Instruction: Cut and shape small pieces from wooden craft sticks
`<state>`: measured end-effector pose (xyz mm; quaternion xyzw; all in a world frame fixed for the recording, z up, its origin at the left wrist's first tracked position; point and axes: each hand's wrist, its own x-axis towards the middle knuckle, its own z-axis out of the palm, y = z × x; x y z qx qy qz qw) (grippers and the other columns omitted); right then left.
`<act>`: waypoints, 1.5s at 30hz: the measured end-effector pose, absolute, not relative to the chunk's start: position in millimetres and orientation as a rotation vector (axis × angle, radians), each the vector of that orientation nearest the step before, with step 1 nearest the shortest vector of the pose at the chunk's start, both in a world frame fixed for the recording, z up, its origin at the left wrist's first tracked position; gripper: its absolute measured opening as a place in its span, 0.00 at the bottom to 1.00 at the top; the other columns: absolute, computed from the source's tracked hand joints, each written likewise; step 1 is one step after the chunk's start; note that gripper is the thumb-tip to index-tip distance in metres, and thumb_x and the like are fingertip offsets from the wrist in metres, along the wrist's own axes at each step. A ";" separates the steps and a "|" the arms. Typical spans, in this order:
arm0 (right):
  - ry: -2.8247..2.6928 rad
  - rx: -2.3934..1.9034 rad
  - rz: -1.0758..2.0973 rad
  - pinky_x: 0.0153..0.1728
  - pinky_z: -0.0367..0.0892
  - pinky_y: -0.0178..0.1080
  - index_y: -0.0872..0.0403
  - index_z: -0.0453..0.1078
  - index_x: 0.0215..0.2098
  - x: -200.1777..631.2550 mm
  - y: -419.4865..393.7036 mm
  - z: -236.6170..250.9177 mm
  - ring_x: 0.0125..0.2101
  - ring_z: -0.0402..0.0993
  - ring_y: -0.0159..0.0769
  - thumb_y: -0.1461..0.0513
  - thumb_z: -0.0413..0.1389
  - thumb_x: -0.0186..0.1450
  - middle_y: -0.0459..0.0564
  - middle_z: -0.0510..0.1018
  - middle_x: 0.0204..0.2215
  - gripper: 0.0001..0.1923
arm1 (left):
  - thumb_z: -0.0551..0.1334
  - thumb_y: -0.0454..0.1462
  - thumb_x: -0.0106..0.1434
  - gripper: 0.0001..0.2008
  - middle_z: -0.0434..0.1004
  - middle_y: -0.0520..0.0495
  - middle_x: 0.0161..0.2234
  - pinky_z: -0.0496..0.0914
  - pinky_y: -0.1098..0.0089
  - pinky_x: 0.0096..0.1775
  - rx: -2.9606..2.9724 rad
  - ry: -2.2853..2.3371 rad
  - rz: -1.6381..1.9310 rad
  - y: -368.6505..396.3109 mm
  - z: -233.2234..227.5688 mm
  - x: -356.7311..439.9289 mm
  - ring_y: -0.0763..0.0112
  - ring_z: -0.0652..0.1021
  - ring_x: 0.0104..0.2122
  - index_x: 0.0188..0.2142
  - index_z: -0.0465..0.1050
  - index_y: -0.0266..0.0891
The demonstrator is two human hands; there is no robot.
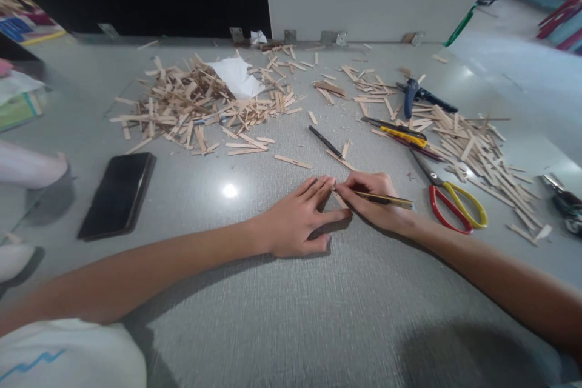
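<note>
Bare forearms nearest camera, meeting mid-bench. Left hand [297,218] flat, fingers spread, pressing thin pale wooden stick [339,199] onto grey bench [273,315]; grip open, nothing enclosed. Right hand [375,199] closed round yellow-black pencil [384,198], tip at stick just beside left fingertips. Judgement: keep stick pinned firmly, mark with light steady stroke. Count: one red-and-yellow scissors [454,203] right of right hand; one black pen [325,141] beyond hands; one black phone [117,194] far left; two loose stick heaps [191,106] beyond, too many to count.
</note>
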<state>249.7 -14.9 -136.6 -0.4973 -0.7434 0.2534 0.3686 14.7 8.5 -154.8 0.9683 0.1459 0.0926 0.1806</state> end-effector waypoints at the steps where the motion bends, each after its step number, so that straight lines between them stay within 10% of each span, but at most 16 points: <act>1: -1.913 -1.281 0.655 0.21 0.54 0.36 0.52 0.69 0.24 249.3 -14.8 -135.9 0.19 0.56 0.28 0.43 0.55 0.76 0.40 0.66 0.17 0.29 | 0.62 0.45 0.74 0.31 0.41 0.35 0.81 0.50 0.33 0.74 2.735 0.413 0.261 8.4 -154.9 14.9 0.35 0.47 0.78 0.74 0.64 0.46; 45: -2.164 -1.179 0.528 0.24 0.55 0.36 0.48 0.55 0.27 248.7 -21.2 -135.8 0.19 0.60 0.30 0.61 0.48 0.76 0.41 0.63 0.19 0.18 | 0.61 0.43 0.75 0.30 0.49 0.30 0.79 0.53 0.35 0.72 2.849 0.446 0.213 3.3 -146.6 20.9 0.32 0.54 0.76 0.73 0.64 0.42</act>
